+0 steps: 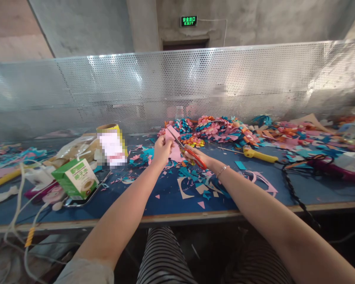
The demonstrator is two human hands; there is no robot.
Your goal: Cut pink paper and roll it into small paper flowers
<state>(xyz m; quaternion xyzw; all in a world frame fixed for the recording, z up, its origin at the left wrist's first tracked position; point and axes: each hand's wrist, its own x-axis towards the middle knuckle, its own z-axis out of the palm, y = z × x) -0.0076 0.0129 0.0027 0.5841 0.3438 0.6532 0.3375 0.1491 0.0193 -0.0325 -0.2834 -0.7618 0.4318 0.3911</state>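
Note:
Held up over the blue table is a piece of pink paper (172, 133), pinched by the fingers of my left hand (162, 150). My right hand (195, 155) is closed around the orange-red handles of a pair of scissors (198, 157). The scissors' blades point up and left and meet the pink paper; whether they are cutting into it I cannot tell. Below and around both hands lie blue, pink and cream scraps (192, 177). Behind them is a heap of pink, blue and orange paper flowers (214, 128).
A yellow glue gun (258, 154) with a black cord (290, 193) lies on the right. On the left stand a green and white carton (77, 179), a yellow roll (122, 142) and white cables (17, 197). A perforated metal panel (154, 86) rises behind the table (162, 203).

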